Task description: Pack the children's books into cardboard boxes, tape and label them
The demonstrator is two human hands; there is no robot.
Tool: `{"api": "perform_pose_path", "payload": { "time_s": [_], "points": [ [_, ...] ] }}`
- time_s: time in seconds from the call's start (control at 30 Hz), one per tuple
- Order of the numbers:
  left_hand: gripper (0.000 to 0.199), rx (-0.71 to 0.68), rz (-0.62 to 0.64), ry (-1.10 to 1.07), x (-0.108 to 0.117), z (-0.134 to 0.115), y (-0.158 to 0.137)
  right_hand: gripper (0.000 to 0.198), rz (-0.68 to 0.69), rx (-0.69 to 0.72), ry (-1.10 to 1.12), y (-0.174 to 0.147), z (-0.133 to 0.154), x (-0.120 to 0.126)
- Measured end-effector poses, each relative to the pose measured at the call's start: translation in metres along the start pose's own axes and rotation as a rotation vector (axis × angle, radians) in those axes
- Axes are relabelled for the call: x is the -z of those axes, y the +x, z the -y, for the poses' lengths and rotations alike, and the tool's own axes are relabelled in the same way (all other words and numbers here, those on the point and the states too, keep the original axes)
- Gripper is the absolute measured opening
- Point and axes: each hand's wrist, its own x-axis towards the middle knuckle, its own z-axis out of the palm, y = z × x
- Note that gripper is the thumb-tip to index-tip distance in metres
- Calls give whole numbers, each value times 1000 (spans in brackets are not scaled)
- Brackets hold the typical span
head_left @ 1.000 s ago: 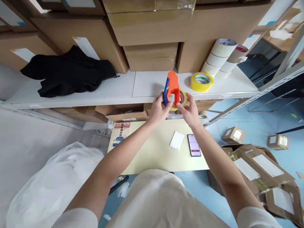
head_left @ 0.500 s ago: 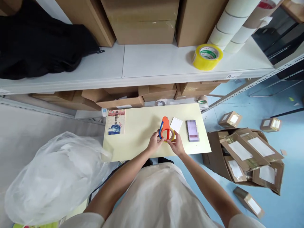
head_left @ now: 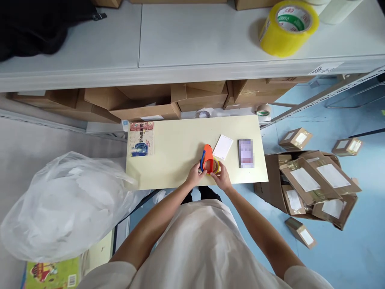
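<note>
An orange tape dispenser (head_left: 208, 154) with a blue strip along its left side is held over the near edge of the desk (head_left: 177, 152); whether its underside touches the top cannot be told. A yellow tape roll (head_left: 217, 164) sits in it, on the right side. No writing can be read on either.

The dispenser lies between the fingers of both hands. The left hand (head_left: 195, 175) has its fingers closed on the lower left side; the right hand (head_left: 222, 177) grips lower right, at the roll, fingers bent, thumb toward the other thumb. Both forearms reach forward and angle inward.

Just beyond is a tilted white card (head_left: 223, 147), its faint print too small to read, then a phone (head_left: 246, 153) with a pixelated screen. At the desk's left end lies a booklet (head_left: 141, 139) with a vertical Chinese title ending 猫乐队.

On the shelf (head_left: 195, 36) above stands a larger yellow roll (head_left: 289, 28), with green and white lettering inside its core, illegible here. A handwritten tag (head_left: 326, 68) on the shelf edge seems to begin with "D".
</note>
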Motion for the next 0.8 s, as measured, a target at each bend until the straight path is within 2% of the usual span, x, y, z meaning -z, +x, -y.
{"api": "perform_pose_path", "payload": {
  "time_s": [0.2, 0.4, 0.57, 0.7, 0.8],
  "points": [
    [72, 41, 10, 6, -1, -5, 2, 91, 5, -16, -1, 5, -5, 5],
    [85, 78, -24, 14, 14, -11, -4, 96, -7, -15, 23, -2, 13, 15],
    [83, 47, -99, 12, 52, -23, -12, 90, -65, 75, -33, -1, 34, 35],
    [60, 43, -168, 78, 90, -32, -32, 76, -149, 182, -94, 5, 52, 51],
    [48, 72, -205, 120, 116, -34, -56, 68, -146, 221, -63, 8, 67, 56]
  ]
}}
